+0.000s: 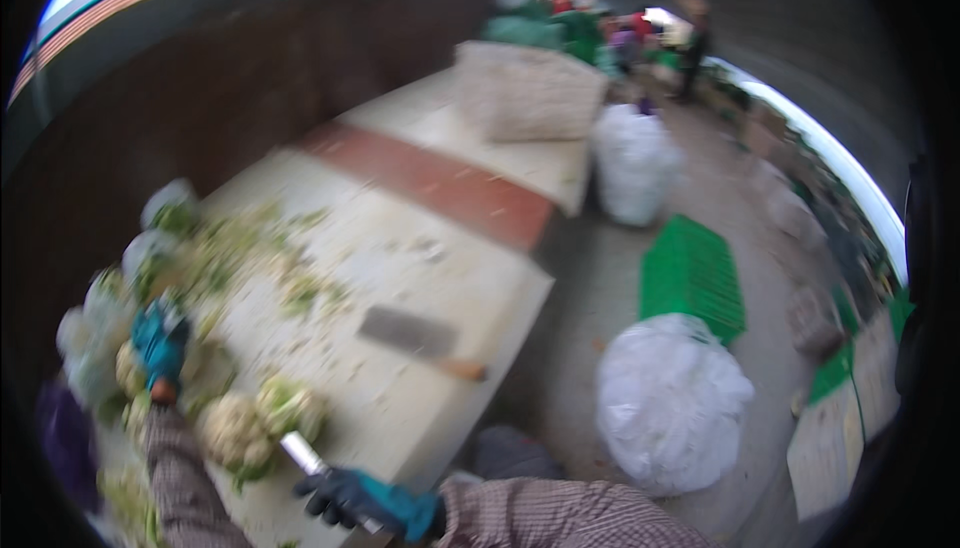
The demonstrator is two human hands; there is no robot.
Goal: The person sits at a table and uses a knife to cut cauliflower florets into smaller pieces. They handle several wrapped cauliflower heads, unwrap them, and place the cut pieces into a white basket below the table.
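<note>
My left hand (pixel 161 341), in a teal glove, reaches to the left among cauliflower heads and clear-wrapped heads (pixel 154 255); whether its fingers grip one of them is hidden by the glove and blur. In my right hand (pixel 360 499), gloved in teal and dark grey, is a pale, shiny tool (pixel 302 453), perhaps a knife, just beside a cauliflower (pixel 236 432) and a greener one (pixel 289 405). A cleaver (pixel 409 330) with a wooden handle lies flat on the pale table (pixel 480 308) ahead of my right hand.
Leaf and floret scraps (pixel 247 255) litter the table. A wrapped block (pixel 529 90) stands at its far end. Right of the table are a green crate (pixel 694 274), a big white plastic bag (pixel 671 405) and another white bag (pixel 637 165). People (pixel 694 45) stand far back.
</note>
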